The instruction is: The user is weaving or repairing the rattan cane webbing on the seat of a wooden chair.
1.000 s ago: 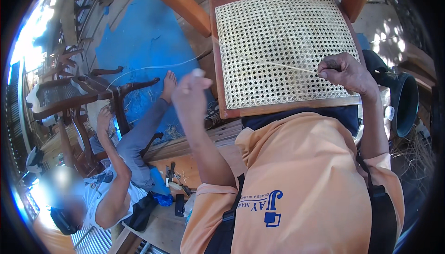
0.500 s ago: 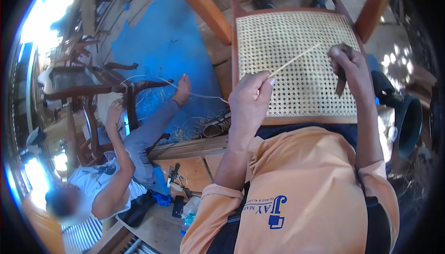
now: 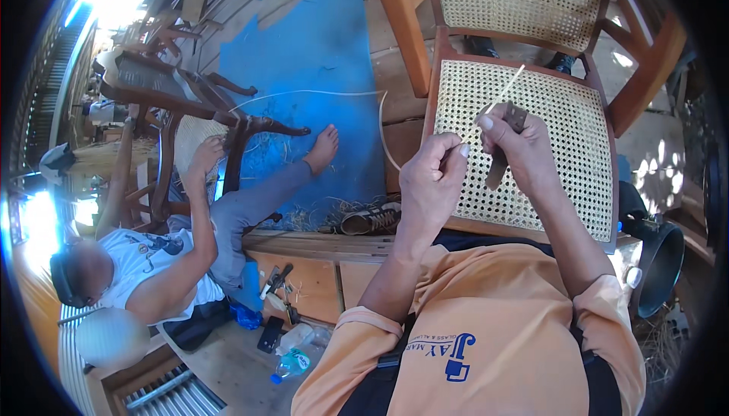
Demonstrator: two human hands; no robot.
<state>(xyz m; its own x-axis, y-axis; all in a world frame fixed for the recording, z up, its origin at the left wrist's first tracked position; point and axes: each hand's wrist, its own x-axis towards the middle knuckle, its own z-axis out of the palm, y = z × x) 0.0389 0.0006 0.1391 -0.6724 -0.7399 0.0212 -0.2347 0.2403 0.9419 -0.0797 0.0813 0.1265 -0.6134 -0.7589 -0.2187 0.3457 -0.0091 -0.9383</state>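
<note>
Head view, pale slender strip (image 3: 509, 85), woven seat (image 3: 573, 162)

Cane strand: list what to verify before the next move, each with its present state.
1. Cane strand held by left hand: ok, pinched there.
2. Free end showing: ok, it sticks out beyond the right hand.
3. Dark flat strip held: ok, in the right hand.
4. Strip touching the strand: cannot tell, the hand hides it.
5. Trailing length straight: not ok, sharply bent near the blue sheet's edge.
</note>
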